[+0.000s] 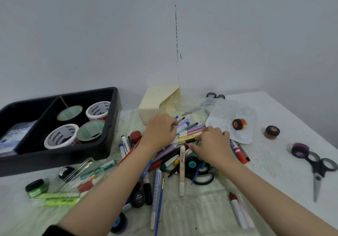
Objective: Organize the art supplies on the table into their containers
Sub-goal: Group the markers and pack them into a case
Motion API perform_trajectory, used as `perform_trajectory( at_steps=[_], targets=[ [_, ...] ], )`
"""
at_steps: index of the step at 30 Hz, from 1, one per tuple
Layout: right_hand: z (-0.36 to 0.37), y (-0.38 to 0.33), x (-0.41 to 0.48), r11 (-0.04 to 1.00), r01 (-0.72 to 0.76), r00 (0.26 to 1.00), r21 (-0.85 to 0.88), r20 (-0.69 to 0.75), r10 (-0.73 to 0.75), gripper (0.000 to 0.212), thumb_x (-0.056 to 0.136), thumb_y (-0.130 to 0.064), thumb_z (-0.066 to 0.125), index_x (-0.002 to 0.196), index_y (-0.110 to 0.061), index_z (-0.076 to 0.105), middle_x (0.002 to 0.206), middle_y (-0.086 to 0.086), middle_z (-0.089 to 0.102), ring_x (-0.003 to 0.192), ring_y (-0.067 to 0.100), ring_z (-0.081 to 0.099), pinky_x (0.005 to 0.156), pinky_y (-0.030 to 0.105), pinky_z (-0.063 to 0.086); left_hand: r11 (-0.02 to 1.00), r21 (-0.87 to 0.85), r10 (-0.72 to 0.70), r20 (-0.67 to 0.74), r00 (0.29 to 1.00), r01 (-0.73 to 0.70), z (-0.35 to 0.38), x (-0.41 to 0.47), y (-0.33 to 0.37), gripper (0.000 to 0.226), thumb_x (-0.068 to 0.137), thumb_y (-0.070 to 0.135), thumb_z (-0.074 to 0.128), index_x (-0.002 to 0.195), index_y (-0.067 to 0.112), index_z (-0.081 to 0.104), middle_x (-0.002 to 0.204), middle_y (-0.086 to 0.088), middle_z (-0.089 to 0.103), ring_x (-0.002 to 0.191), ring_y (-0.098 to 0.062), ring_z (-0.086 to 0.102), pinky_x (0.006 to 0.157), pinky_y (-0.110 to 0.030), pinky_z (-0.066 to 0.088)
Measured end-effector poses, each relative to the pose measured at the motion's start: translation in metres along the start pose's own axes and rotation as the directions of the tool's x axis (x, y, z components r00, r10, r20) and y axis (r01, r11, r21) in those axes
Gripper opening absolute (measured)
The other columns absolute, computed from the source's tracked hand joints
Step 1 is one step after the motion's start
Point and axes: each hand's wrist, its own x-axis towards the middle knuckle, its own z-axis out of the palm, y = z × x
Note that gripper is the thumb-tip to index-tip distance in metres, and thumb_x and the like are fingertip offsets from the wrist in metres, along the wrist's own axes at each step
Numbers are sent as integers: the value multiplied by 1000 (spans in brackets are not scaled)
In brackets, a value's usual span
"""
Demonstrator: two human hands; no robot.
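Nearest me, one blue paintbrush (159, 204) lies on the tabletop (274, 162) at the edge of the heap of markers (194, 127). My left hand (161, 131) curls round a bunch of those markers. My right hand (214, 144), fingers bent, pinches at their other ends. I count three pairs of scissors (318, 168): one at right, one under the heap, one far back. Farther left, the black tray (109, 126) holds four tape rolls (61, 139), and one cream box (155, 104) stands behind.

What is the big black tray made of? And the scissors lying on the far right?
The black tray looks like hard plastic: smooth, slightly shiny, with rounded moulded corners. The scissors have grey, dull-shining blades, probably metal, and black handles, plastic or rubber, hard to tell.
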Motion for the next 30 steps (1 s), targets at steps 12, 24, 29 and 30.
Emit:
perform_trajectory(
  at_steps=[12,24,29,30],
  targets=[
    [-15,33,-5,461,-71,962,885,-61,266,13,82,-17,70,87,-21,60,75,1,65,65,10,57,57,19,41,954,284,47,165,985,-93,30,44,11,26,92,25,47,105,17,68,100,-4,61,96,-22,51,78,-31,39],
    [-30,54,-55,351,47,973,935,-123,197,11,82,-14,71,89,-21,65,67,1,70,67,15,63,66,25,47,939,-340,-50,21,999,54,13,27,28,29,91,17,54,119,21,51,80,-6,61,71,-14,54,61,-24,42],
    [-28,62,-87,355,51,998,933,-63,22,13,78,-13,74,87,-17,66,57,1,62,53,6,49,57,12,39,816,-569,-94,38,995,99,-14,-4,49,32,87,15,60,114,32,55,72,0,57,53,0,48,58,-16,39],
    [-26,64,-93,390,42,999,920,-40,-13,15,76,-13,76,87,-17,66,59,1,63,54,7,51,58,12,39,791,-599,-105,65,992,123,-18,-13,55,31,86,16,62,111,32,55,73,-1,60,53,1,50,57,-15,42]
  ],
)
